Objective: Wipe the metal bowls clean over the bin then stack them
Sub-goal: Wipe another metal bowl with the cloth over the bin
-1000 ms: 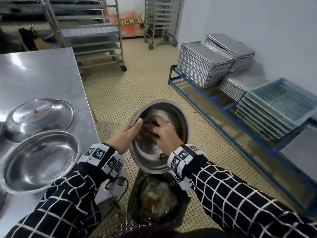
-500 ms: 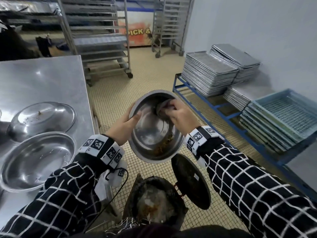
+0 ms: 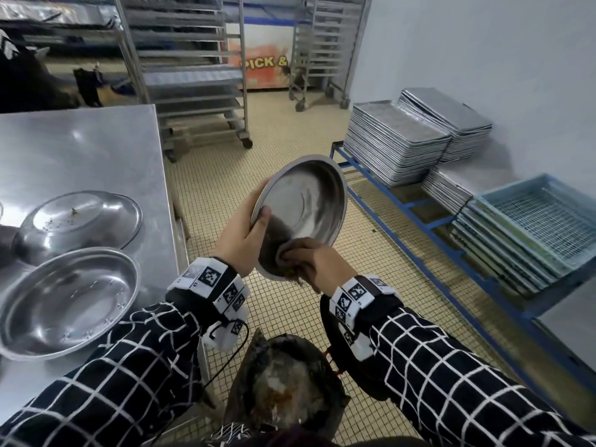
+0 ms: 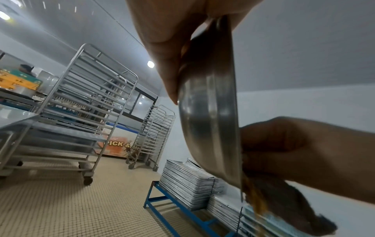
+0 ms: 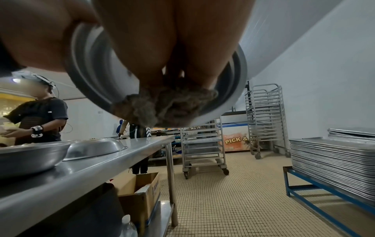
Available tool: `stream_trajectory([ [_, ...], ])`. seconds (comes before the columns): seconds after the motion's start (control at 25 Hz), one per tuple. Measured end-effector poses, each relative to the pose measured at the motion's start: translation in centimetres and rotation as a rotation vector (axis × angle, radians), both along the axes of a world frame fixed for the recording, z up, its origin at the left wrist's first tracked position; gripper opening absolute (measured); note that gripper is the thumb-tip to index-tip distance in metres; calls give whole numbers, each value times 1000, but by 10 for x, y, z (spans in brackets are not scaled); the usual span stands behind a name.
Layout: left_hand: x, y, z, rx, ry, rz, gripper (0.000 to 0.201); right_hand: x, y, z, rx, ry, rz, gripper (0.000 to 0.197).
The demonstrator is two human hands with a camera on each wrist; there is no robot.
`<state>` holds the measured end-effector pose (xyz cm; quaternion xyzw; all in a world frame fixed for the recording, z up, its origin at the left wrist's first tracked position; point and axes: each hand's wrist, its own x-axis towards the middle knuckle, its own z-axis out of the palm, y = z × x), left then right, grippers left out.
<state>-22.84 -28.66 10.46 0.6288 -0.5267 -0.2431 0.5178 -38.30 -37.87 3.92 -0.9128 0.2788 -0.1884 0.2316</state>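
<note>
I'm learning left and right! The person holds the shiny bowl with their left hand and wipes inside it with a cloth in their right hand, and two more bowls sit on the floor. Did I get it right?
Almost. The left hand does hold the bowl, and the right hand does wipe it with the cloth. But the two other bowls sit on the metal table, not the floor, as the head view shows.

Commercial kitchen or bakery back room. Tall wheeled tray racks (image 3: 190, 69) of bare metal stand along the far side, a second one (image 3: 325, 46) near the wall. Stacks of metal baking sheets (image 3: 396, 143) sit on a low blue steel frame (image 3: 403, 201), with blue mesh trays (image 3: 545, 217) beside them. Stainless steel worktop (image 3: 80, 150) carrying metal bowls (image 3: 64, 298). Small-tiled floor (image 3: 290, 133), plain pale walls. A chest freezer front lettered "PICK &" (image 3: 263, 62) at the back. Another worker (image 5: 40, 115) stands at the worktop.
</note>
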Motion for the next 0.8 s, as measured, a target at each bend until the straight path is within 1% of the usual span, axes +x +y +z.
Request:
stream_trajectory([
  [0.04,1,-2,-2,-2,-40,-3,44,-2,-4,-3,-30,102,35,29],
  [0.08,3,-3,-4,-3,-82,-3,46,-5,-5,0,-30,165,44,29],
  [0.16,8,-6,-10,-28,-127,-12,51,-8,-8,6,22,160,-3,28],
  [0.24,15,-9,-13,-35,-128,-15,50,-7,-13,20,79,22,-162,27],
  [0.32,20,-12,-12,-27,-83,-16,46,-3,-23,34,111,-197,-340,26],
  [0.36,22,-13,-12,-30,-53,-19,44,1,-28,41,77,-307,-392,28],
  [0.4,22,-13,-10,-27,-21,-22,42,4,-33,47,21,-380,-417,29],
  [0.44,21,-13,-8,-27,24,-32,41,7,-37,50,-40,-405,-425,31],
  [0.48,21,-12,-6,-21,78,-39,42,10,-41,51,-90,-400,-417,33],
  [0.52,21,-13,-5,-19,134,-39,46,12,-43,49,-132,-349,-396,33],
  [0.6,22,-12,-2,-23,234,-11,47,15,-41,37,-191,-195,-343,26],
  [0.64,22,-12,1,-37,262,10,46,15,-38,30,-198,-159,-307,23],
  [0.72,23,-12,4,-64,310,52,42,16,-27,21,-132,-140,-211,28],
  [0.8,25,-12,5,-81,312,83,36,21,-15,20,-9,-107,-87,35],
])
